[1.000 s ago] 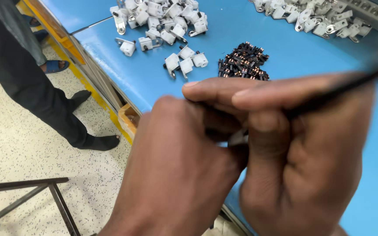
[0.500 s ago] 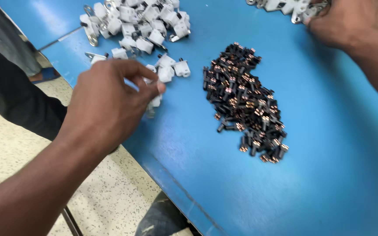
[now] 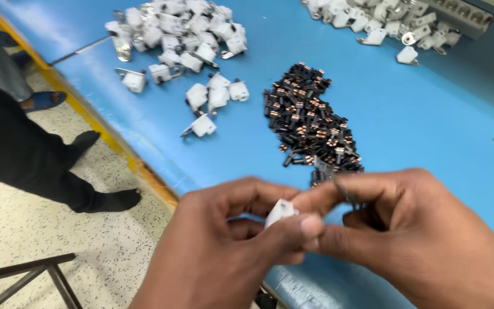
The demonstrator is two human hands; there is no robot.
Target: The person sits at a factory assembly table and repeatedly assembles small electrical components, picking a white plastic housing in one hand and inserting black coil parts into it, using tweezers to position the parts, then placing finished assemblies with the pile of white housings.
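The left hand point(image 3: 224, 252) pinches a small white plastic part point(image 3: 280, 210) between thumb and fingertips, closed on it, low in the view and just over the near edge of the blue table point(image 3: 430, 126). The right hand point(image 3: 424, 240) meets it fingertip to fingertip, its thumb and forefinger closed on a thin dark metal piece point(image 3: 344, 191) that sticks up just beside the white part; how the two pieces meet is hidden by the fingers

Just beyond the right hand's fingertips lies a long heap of small black and copper parts point(image 3: 310, 120), its near end almost touching the thin piece. Farther out and to the left of the hands, white plastic parts with metal tabs point(image 3: 178, 40) lie in a loose pile, with a few strays point(image 3: 204, 125) scattered nearer the hands. Well away, at the far right, sits another cluster of white parts point(image 3: 384, 23) beside a grey ridged block point(image 3: 458, 14)

Left of the left hand, beyond the table's yellow edge, a person's dark trouser legs point(image 3: 24, 154) stand on speckled floor point(image 3: 30, 240)
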